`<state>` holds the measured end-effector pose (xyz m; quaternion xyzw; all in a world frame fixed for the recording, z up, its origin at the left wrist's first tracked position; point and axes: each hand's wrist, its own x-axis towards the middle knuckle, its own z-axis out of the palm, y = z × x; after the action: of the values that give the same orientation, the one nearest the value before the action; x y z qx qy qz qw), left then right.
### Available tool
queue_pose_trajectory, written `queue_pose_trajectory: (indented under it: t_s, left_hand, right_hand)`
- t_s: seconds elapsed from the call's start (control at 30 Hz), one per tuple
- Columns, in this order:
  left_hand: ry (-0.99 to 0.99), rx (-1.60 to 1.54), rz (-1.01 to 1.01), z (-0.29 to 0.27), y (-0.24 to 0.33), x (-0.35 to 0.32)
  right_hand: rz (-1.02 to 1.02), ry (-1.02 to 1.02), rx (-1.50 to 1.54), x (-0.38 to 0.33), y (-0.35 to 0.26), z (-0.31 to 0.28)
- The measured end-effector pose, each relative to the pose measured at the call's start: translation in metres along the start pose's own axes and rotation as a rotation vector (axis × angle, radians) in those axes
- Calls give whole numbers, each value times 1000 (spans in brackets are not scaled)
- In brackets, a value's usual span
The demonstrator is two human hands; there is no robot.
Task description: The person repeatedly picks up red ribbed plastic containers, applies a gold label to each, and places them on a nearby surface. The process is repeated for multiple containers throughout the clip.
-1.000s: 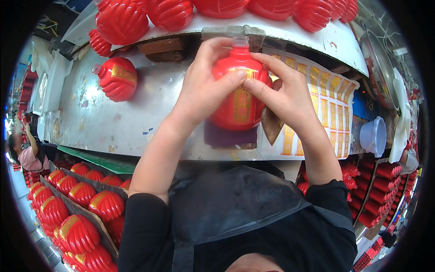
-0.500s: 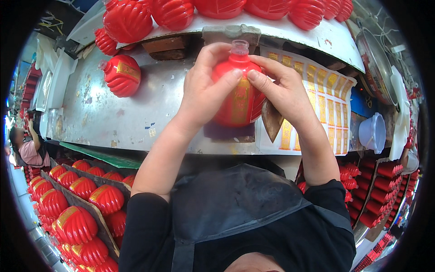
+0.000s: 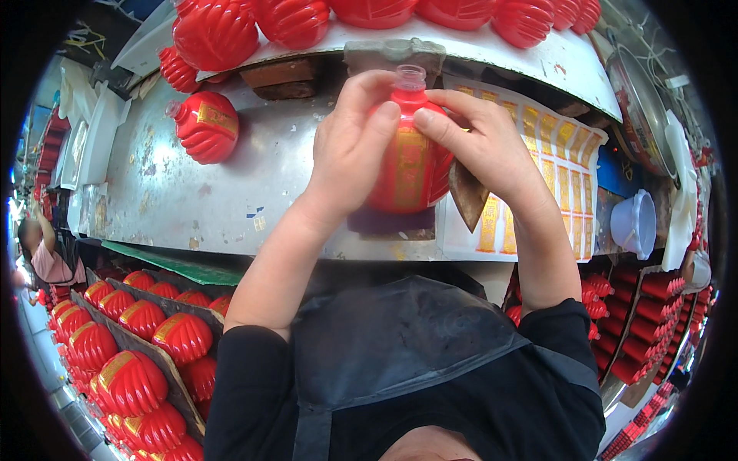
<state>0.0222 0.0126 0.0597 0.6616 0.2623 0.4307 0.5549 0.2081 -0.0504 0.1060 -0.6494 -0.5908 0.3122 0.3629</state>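
A round red bottle (image 3: pixel 407 180) with a clear threaded neck stands on a dark patch of the metal worktable (image 3: pixel 292 184). A gold label (image 3: pixel 413 165) runs down its front. My left hand (image 3: pixel 357 134) wraps the bottle's left side, its thumb near the shoulder. On the right side my right hand (image 3: pixel 480 134) grips it, with the thumb on the front by the label's top. A brown, leaf-shaped pointed blade (image 3: pixel 469 196) sticks out under my right palm; how it is held is hidden. Beside it lies a sheet of gold labels (image 3: pixel 565 173).
Another labelled red bottle (image 3: pixel 206 127) lies tilted on the table's left. More red bottles (image 3: pixel 292 19) line the white shelf (image 3: pixel 530 69) behind. A pale blue bucket (image 3: pixel 633 224) stands at right. Crates of red bottles (image 3: pixel 182 336) sit lower left; a person (image 3: pixel 50 257) is beyond.
My left thumb has shifted up and left, away from the label. My right hand and the pointed blade have moved slightly; the bottle stays between my hands.
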Motion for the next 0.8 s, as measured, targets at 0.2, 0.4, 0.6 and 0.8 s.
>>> queue_pose_trajectory:
  t_s: [0.2, 0.4, 0.6, 0.8]
  left_hand:
    - [65, -14, 23, 2, -2, 0]
    - [17, 95, 9, -3, 2, 9]
    - [-44, 59, -141, -7, 5, 24]
    - [-51, -202, -162, -1, 1, 27]
  right_hand:
    - [20, -22, -64, 6, 5, 1]
    - [267, -55, 177, 25, 33, -23]
    - [-55, 122, 516, -27, 17, -19]
    - [-494, 535, -268, -8, 10, 3]
